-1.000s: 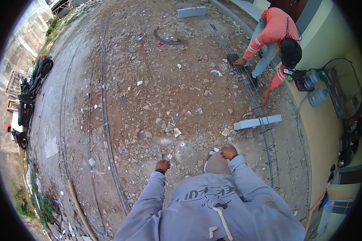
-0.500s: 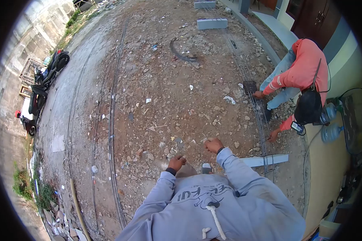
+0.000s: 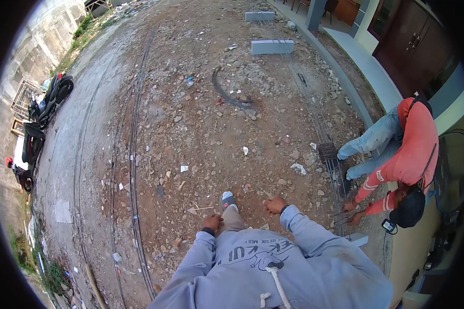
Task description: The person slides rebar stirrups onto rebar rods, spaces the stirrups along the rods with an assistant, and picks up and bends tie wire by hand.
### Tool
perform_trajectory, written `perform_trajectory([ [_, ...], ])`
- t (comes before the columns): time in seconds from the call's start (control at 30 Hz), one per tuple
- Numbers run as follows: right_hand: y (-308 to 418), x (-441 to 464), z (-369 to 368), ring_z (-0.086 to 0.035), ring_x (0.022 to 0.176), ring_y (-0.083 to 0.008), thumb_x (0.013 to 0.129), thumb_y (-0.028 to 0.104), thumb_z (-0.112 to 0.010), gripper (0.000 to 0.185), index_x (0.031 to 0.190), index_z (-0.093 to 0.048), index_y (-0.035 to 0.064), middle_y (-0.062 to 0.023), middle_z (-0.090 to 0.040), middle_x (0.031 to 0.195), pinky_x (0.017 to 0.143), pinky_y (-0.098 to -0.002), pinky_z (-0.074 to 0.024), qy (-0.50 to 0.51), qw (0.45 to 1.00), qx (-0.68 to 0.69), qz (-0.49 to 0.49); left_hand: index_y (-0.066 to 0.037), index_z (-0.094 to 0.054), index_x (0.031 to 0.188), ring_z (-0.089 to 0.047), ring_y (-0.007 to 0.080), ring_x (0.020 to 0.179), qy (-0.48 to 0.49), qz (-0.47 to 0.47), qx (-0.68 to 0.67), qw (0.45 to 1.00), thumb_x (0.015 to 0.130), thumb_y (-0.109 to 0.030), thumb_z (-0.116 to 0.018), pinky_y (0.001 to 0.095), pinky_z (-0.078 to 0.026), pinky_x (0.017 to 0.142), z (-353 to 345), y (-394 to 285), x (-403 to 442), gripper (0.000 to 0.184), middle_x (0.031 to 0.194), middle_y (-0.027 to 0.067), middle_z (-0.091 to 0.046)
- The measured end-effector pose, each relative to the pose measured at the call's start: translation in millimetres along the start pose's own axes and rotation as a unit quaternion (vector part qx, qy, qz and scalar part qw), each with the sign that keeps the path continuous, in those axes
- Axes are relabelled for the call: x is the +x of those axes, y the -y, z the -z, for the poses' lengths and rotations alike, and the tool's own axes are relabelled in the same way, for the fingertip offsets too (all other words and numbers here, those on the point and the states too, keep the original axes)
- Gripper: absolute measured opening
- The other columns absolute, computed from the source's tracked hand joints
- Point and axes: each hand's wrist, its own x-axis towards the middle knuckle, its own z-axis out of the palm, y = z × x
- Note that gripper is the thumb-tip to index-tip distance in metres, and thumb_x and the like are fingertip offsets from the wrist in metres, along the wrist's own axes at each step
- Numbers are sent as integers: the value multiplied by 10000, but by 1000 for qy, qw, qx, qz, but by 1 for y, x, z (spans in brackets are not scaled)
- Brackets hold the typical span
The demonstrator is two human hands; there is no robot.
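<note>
My left hand (image 3: 212, 222) hangs by my left thigh, its fingers curled in, and no object shows in it. Held in front of my waist is my right hand (image 3: 276, 205), also curled closed with nothing visible in it; its palm side is hidden. Both hands are above the stony ground, touching nothing I can see. To the right, long thin steel bars (image 3: 314, 114) run along the ground with a stack of dark metal stirrups (image 3: 327, 151) around them. A co-worker in a red top (image 3: 415, 147) bends over these bars, both hands on or close to them.
Pale blocks (image 3: 272, 47) lie under the bars, and another pale block (image 3: 357, 239) is near my right side. More long bars (image 3: 133, 180) run along the left. A curved dark strip (image 3: 222, 91) lies ahead. Motorbikes (image 3: 50, 100) stand by the left wall.
I have moved forward, and my foot now shows ahead of me. My hands stay curled, the left shifting slightly left. The co-worker's two hands have come together at the bars.
</note>
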Motion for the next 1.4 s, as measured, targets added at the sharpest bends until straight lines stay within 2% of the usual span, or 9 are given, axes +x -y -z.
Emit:
perform_trajectory([
  [0.27,151,128,57,-636,753,-233,787,356,-530,345,836,-666,43,-115,-662,830,693,-331,-484,-119,983,15,136,14,-589,983,-603,152,669,-21,-178,-79,981,867,-220,-553,272,-443,564,115,-272,130,264,821,88,-648],
  [0.57,173,276,146,-616,651,-197,831,258,-537,276,797,-650,8,-121,-647,800,579,-320,-497,-54,982,104,-145,-19,-590,990,-629,160,664,11,-11,-51,999,852,-223,-544,255,-403,498,129,-307,223,251,829,84,-662],
  [0.63,148,339,160,-633,701,-231,817,234,-532,246,813,-662,26,-127,-656,860,613,-337,-506,-18,996,-53,-63,-47,-594,970,-633,176,641,45,57,-18,997,839,-229,-548,289,-413,480,129,-312,239,229,797,84,-666],
  [0.73,141,470,202,-643,811,-277,791,193,-523,226,860,-675,41,-142,-658,932,699,-366,-513,14,927,-371,48,-5,-582,946,-643,198,656,71,-137,262,953,833,-242,-576,312,-453,497,158,-363,297,262,781,110,-663],
  [0.8,156,516,210,-627,896,-304,786,203,-508,261,915,-670,44,-157,-646,979,778,-381,-497,39,860,-498,107,30,-575,971,-639,213,661,66,-31,-58,996,841,-232,-578,303,-477,523,192,-367,351,293,773,121,-654],
  [0.87,217,571,242,-594,980,-329,794,253,-486,330,987,-652,43,-175,-625,1034,868,-392,-464,37,821,-546,162,-65,-563,1004,-639,191,730,-25,-22,-24,999,858,-288,-556,331,-435,590,196,-484,365,267,840,70,-657],
  [1.0,441,552,331,-584,986,-345,811,263,-474,326,969,-662,49,-188,-621,1033,870,-398,-455,-112,977,-171,53,-76,-577,984,-609,114,680,-94,-96,-119,984,872,-301,-547,234,-390,512,207,-635,428,253,824,51,-652],
  [1.1,529,571,370,-584,927,-367,819,301,-496,333,920,-647,22,-206,-624,974,832,-422,-449,-139,977,-101,127,-42,-592,997,-610,126,687,-47,-124,-67,989,870,-322,-558,242,-411,549,192,-694,486,310,849,66,-657],
  [1.4,469,737,321,-596,869,-329,809,338,-518,360,936,-645,26,-184,-631,914,790,-396,-454,-83,992,-33,-91,29,-601,1020,-636,174,720,148,41,11,988,857,-261,-564,296,-500,660,106,-667,716,335,803,106,-652],
])
